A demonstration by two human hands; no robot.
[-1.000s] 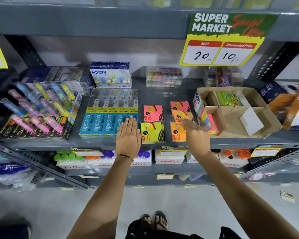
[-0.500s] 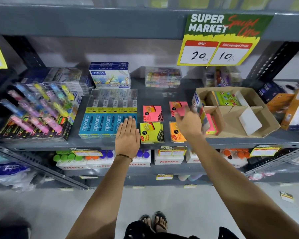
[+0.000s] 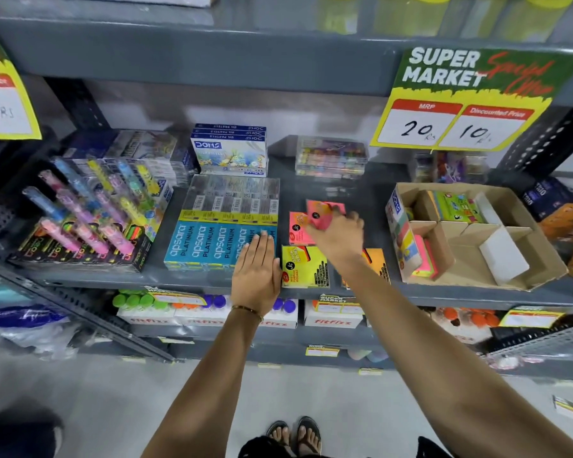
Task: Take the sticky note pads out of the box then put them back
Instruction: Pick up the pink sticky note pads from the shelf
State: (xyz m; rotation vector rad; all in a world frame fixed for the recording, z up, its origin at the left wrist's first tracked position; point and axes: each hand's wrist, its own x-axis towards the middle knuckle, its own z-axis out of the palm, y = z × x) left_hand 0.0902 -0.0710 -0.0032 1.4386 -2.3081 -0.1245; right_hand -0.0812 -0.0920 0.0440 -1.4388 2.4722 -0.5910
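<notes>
My right hand (image 3: 339, 234) grips a pink sticky note pad (image 3: 323, 214), lifted and tilted above the grey shelf (image 3: 444, 292). Just left of it a second pink pad (image 3: 296, 228) lies flat. A yellow pad (image 3: 305, 267) sits at the shelf's front, and an orange pad (image 3: 376, 262) shows partly under my right forearm. My left hand (image 3: 257, 271) rests flat, fingers together, on the shelf edge beside the yellow pad. The open cardboard box (image 3: 523, 259) with dividers stands to the right, holding pink and green pads (image 3: 425, 256) in its front left cell.
Blue Apsara pencil packs (image 3: 220, 239) lie left of my left hand. Highlighter packs (image 3: 86, 223) fill the far left. Doms boxes (image 3: 229, 150) and clear cases (image 3: 331, 157) stand at the back. A price sign (image 3: 460, 100) hangs from the shelf above. Orange boxes (image 3: 569, 233) sit right of the cardboard box.
My right hand picked a pink pad up from the shelf and moved left and back with it. The left hand stayed flat in place. The camera tilted slightly.
</notes>
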